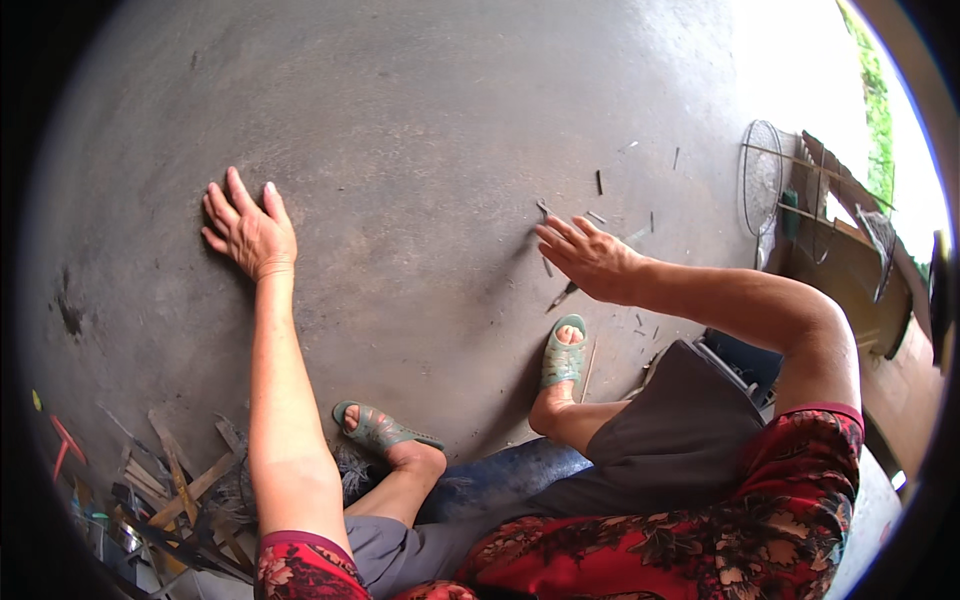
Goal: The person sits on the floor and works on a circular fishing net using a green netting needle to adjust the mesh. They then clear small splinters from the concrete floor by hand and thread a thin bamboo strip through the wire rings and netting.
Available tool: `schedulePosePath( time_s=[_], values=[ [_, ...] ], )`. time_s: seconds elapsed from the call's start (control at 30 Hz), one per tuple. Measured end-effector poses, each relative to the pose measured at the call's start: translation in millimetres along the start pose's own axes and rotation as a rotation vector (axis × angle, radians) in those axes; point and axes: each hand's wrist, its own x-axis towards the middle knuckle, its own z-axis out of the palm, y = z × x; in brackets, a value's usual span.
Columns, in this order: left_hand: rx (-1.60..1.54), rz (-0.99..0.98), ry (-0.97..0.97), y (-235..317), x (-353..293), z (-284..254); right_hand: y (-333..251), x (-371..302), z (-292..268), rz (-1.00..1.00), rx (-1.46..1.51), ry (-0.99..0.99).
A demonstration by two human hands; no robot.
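My left hand [252,232] reaches far forward over the grey concrete floor, palm down, its fingers spread and holding nothing. My right hand [595,262] is palm down with its fingers stretched out, nearest to a few small items on the floor. A slim tool with a dark handle [562,296] shows partly by its wrist side, the rest hidden behind the hand. Just beyond the fingertips is a small metal piece [543,208], too small to name. Short dark strips [599,182] and pale bits lie scattered around there.
My sandalled feet [385,428] rest on the floor [420,130] between my arms. Broken wood pieces [185,480] are heaped at the lower left, beside a red object [66,445]. At the right stand a round wire net frame [762,180] and brown boards [850,290].
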Motion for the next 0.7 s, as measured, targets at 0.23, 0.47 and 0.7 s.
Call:
schedulePosePath(
  time_s=[0.23,0.47,0.7],
  values=[
    [0.159,0.005,-0.126,-19.0,-15.2,-1.9,69.0,-78.4,64.1,0.695,0.330,0.326],
    [-0.143,-0.089,-0.538,41.7,-37.1,-111.2,97.6,-71.1,139.1,0.935,0.521,0.567],
    [-0.004,-0.010,-0.775,91.5,-128.1,-168.0,-19.1,-143.7,177.5,0.943,0.594,0.603]
  ],
)
